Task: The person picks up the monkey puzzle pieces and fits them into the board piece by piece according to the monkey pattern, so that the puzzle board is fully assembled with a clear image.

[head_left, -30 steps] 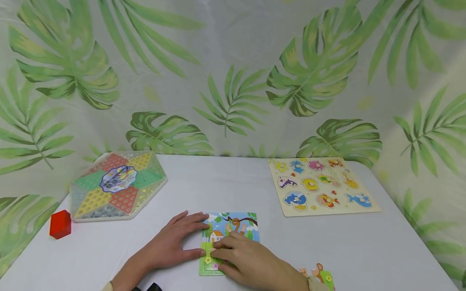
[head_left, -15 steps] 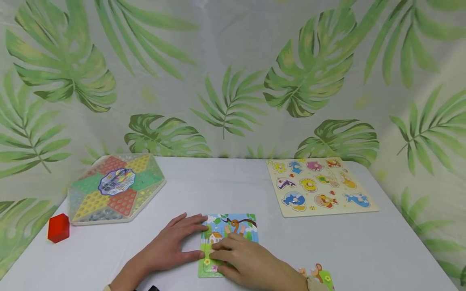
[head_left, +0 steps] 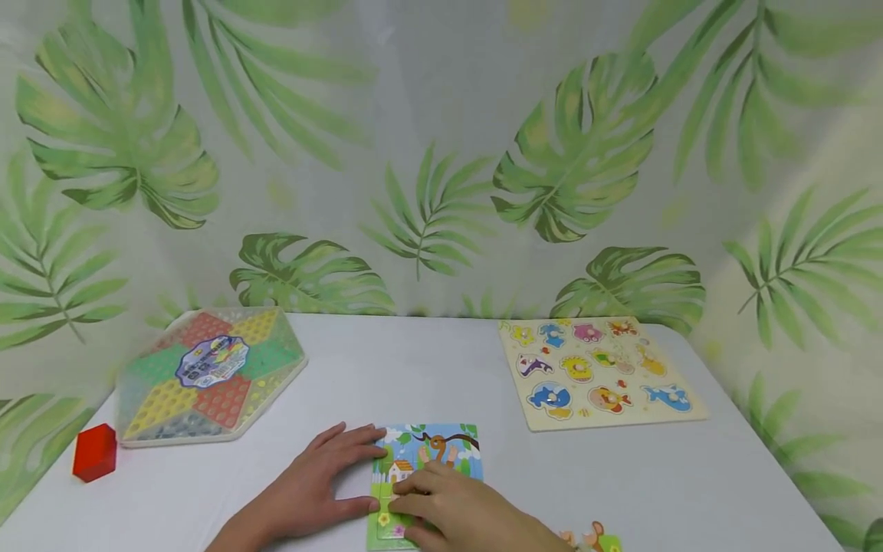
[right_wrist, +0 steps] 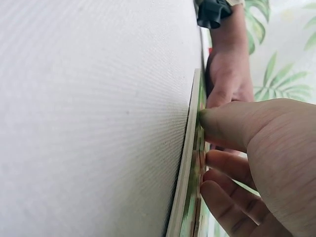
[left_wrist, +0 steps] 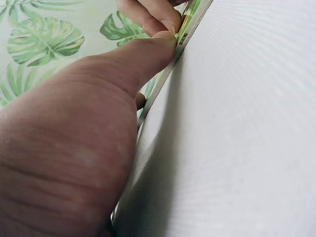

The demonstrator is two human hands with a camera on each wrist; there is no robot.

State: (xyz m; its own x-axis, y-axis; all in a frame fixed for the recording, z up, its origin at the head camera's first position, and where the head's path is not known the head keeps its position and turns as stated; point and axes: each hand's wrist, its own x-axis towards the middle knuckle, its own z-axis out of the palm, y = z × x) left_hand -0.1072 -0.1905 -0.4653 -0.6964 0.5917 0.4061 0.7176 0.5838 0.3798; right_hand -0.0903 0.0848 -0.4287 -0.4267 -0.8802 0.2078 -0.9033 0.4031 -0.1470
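Observation:
A small jigsaw puzzle (head_left: 464, 451) with a house, a tree branch and green grass lies flat at the front of the table. My left hand (head_left: 313, 484) rests along its left side, fingers extended over the upper left edge and thumb at the lower left edge. From the right, my right hand (head_left: 472, 507) reaches over the picture and covers its lower right part. In the right wrist view, thumb and spread fingertips press on the face of the puzzle board (right_wrist: 183, 197). Whatever lies beneath the right palm is hidden.
A loose puzzle piece (head_left: 610, 543) shows beside the right wrist at the bottom. A hexagonal Chinese checkers box (head_left: 214, 379) lies back left, a red block (head_left: 95, 452) next to it. At back right lies a sea-animal knob puzzle (head_left: 600, 376). A leaf-patterned curtain (head_left: 428, 207) hangs behind.
The whole scene has shifted down and slightly left in the head view as the camera tilted up. Both hands keep their places on the puzzle.

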